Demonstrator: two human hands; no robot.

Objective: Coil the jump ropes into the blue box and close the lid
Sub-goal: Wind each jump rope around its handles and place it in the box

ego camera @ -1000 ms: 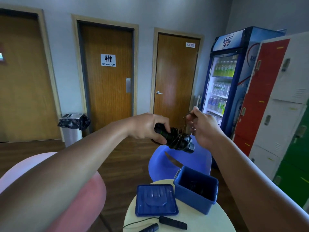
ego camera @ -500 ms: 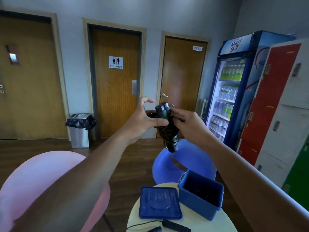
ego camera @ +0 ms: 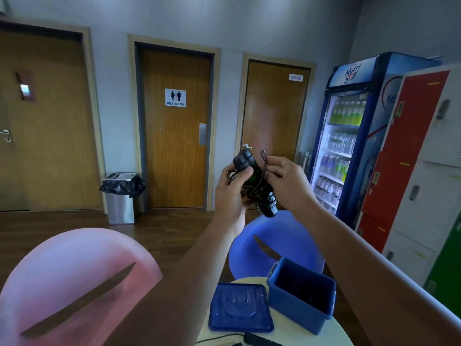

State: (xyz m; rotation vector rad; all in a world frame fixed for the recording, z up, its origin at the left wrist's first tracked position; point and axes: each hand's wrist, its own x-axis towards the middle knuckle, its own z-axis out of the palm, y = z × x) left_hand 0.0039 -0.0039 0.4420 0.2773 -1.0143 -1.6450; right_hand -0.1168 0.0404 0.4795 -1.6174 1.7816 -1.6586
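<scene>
While the left hand (ego camera: 232,193) is gripping the coiled jump rope (ego camera: 257,188) in mid-air, the fingers (ego camera: 275,163) of the right hand (ego camera: 285,177) are pinching its loose loop; next, likely, tucking that in and lowering it to the blue box (ego camera: 291,308) at five o'clock.

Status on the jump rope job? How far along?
Done: nothing clearly boxed; the blue box stands open and its dark inside is hard to read. In hand: one jump rope wound round its handles, held by the left hand while the right hand pinches the cord's loose loop. Left: box that bundle, coil the second rope on the table, fit the lid lying beside the box.
</scene>
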